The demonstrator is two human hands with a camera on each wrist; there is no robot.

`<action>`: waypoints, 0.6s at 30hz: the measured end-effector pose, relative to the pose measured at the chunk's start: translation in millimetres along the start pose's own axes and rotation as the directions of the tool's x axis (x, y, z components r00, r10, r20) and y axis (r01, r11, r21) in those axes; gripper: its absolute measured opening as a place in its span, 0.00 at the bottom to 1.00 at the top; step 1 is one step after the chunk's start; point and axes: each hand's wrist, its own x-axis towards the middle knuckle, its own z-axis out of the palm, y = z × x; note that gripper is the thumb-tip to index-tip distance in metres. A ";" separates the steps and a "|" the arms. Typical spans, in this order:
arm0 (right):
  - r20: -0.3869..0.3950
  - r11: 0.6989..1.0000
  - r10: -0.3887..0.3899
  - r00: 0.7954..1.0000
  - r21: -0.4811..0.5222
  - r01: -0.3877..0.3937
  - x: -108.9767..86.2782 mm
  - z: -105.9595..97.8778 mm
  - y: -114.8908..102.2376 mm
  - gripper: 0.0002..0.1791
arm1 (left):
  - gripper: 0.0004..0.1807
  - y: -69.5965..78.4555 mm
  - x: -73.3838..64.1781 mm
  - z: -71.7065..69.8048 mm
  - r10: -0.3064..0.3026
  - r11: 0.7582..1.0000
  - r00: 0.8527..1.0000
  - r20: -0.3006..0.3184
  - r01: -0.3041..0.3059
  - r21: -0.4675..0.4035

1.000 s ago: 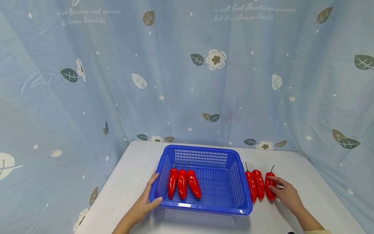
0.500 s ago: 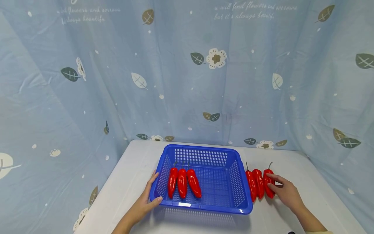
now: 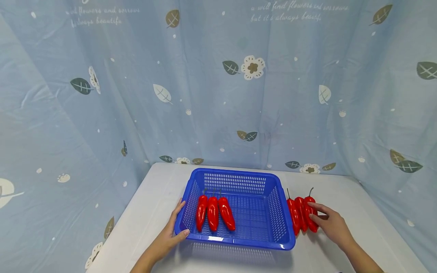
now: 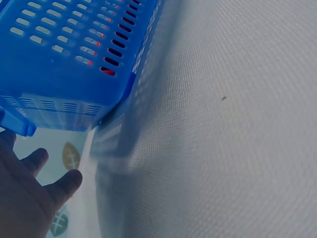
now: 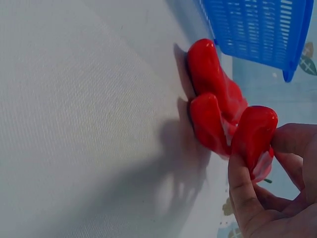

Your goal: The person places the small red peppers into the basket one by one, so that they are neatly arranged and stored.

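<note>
My right hand (image 3: 332, 223) pinches a shiny red chili pepper (image 5: 253, 131) between thumb and fingers. In the right wrist view this pepper is raised off the table and its shadow falls apart from it. Two more red peppers (image 5: 208, 121) lie side by side just left of it, along the basket's right side. My left hand (image 3: 170, 229) rests at the front left corner of the blue plastic basket (image 3: 246, 244). Its thumb touches the front rim and its fingers spread along the left side. Inside the basket, 3 red peppers (image 3: 213, 215) lie in a row at the left.
The basket stands on a white-covered table (image 3: 164, 185). A blue patterned curtain (image 3: 218, 94) hangs behind and at both sides. Bare basket floor (image 3: 254, 216) shows right of the peppers inside.
My right hand has moved the held pepper left, up against the two outside peppers. My left hand and the basket have stayed in place.
</note>
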 end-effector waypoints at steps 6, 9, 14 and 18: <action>0.019 1.000 -0.010 1.000 0.020 0.010 -5.4 1.0 -6.3 0.31 | 0.49 -1.1 -0.1 -0.4 -0.002 1.000 1.000 0.002 0.002 0.001; 0.027 0.999 -0.012 1.000 0.033 0.011 -7.6 1.3 -10.1 0.31 | 0.49 -1.1 -0.3 -0.5 -0.006 1.000 1.000 0.003 0.006 0.000; 0.037 0.998 -0.027 0.999 0.059 0.025 -10.5 1.4 -14.8 0.31 | 0.49 -0.2 -0.3 -0.7 -0.014 1.000 1.000 0.002 0.014 -0.002; 0.034 0.998 -0.042 0.999 0.054 0.040 -12.5 1.1 -18.8 0.31 | 0.49 1.0 0.2 -0.6 -0.016 1.000 1.000 0.003 0.016 -0.002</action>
